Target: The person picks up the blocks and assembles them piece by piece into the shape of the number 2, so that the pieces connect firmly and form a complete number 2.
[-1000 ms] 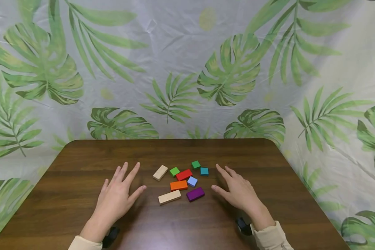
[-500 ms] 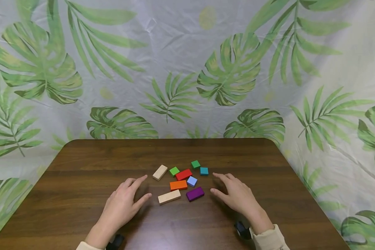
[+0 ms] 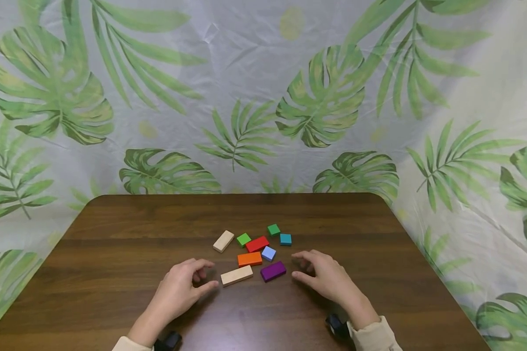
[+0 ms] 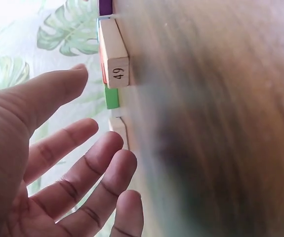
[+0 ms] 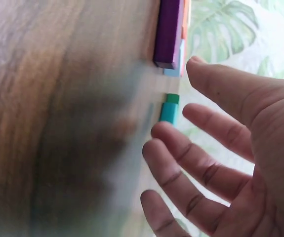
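Note:
My left hand [image 3: 175,290] hovers just left of the long beige wooden block [image 3: 237,276], fingers loosely bent around nothing. In the left wrist view that block [image 4: 116,54] bears the printed number 49 on its end. My right hand [image 3: 329,276], also holding nothing, is right of the purple block [image 3: 273,271], thumb and index finger apart. Between the hands lie an orange block [image 3: 250,259], a red block [image 3: 257,244], a light blue block [image 3: 269,253], a lime green block [image 3: 243,240], a darker green block [image 3: 273,229], a teal block [image 3: 285,239] and another beige block [image 3: 223,241].
The blocks lie flat on a dark brown wooden table [image 3: 158,219] with rounded far corners. Behind it hangs a pale curtain [image 3: 254,63] printed with green leaves. Each wrist wears a small black device [image 3: 337,325].
My left hand has come right and nearer the front, its spread fingers now bent inward. The right hand has drawn slightly left with its fingers curling more. The blocks stay in place.

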A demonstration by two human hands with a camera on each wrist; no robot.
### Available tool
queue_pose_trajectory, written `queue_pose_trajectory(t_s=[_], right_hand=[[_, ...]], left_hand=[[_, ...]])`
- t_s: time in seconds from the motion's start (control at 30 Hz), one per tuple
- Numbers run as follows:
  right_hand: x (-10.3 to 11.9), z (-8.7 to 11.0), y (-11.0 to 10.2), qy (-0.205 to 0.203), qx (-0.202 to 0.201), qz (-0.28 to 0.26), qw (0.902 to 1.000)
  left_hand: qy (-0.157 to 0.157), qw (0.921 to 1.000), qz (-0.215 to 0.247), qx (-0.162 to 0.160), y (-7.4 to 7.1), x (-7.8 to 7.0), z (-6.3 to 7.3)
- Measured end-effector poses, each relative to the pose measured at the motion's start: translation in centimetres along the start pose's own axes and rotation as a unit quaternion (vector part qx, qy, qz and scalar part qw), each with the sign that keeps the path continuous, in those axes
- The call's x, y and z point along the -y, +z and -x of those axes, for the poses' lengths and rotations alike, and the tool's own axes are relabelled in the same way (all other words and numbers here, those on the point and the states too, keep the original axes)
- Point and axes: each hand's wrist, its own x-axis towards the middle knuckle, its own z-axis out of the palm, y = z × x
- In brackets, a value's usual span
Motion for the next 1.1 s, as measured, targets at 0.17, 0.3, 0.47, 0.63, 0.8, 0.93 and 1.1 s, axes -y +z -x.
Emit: queue_pose_trajectory(t_s=[0.17, 0.3, 0.47, 0.63, 0.8, 0.93, 1.1], right_hand=[[-0.5, -0.3, 0.3, -0.034, 0.020, -0.029, 0.9988], [-1.1, -0.7, 0.6, -0.061, 0.032, -0.066, 0.9955], [-1.5, -1.0, 1.1, -0.072, 0.042, -0.105, 0.9910], [-1.6, -1.2, 1.4, -0.071, 0.045, -0.116, 0.9897], [-1.8, -1.5, 1.5, -0.073, 0.059, -0.122, 0.9880], [-1.8, -1.8, 1.7, -0.077, 0.072, -0.127, 0.9863], [-1.6, -1.9, 1.8, -0.075, 0.074, -0.125, 0.9866]], left_hand=[[-0.009, 0.9993, 0.033, 0.015, 0.6, 0.5, -0.2], [-0.011, 0.9982, 0.055, 0.019, 1.1, 0.7, -0.5], [-0.005, 0.9976, 0.066, 0.023, 1.3, 0.8, -0.6], [-0.011, 0.9970, 0.072, 0.023, 1.5, 0.9, -0.6], [-0.009, 0.9971, 0.073, 0.019, 1.9, 0.8, -0.8], [-0.010, 0.9973, 0.071, 0.017, 2.1, 0.8, -0.8], [-0.009, 0.9975, 0.067, 0.017, 2.2, 0.7, -0.8]])
